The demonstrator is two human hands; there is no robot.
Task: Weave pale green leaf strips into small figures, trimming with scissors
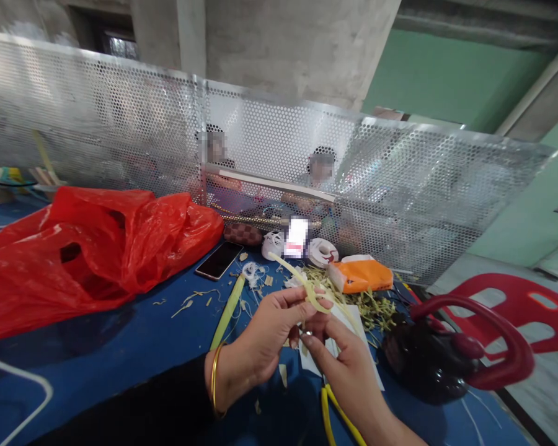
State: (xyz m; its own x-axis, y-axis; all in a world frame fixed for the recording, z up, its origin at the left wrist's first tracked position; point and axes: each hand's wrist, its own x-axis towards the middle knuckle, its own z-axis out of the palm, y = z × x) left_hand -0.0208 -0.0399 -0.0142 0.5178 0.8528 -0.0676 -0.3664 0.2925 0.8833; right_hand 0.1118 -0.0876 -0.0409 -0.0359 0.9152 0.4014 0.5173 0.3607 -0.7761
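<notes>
My left hand and my right hand meet above the blue table. Both pinch pale yellow-green leaf strips that curve up and away from the fingers. The left wrist wears a gold bangle over a dark sleeve. The right fingers close on the lower ends of the strips beside a white paper sheet. Yellow-handled scissors or pliers lie just under my right wrist.
A big red plastic bag fills the left. A phone, tape rolls, an orange packet, leaf scraps and a dark basket with a red handle are around. Two people sit behind a perforated metal screen. A red chair stands right.
</notes>
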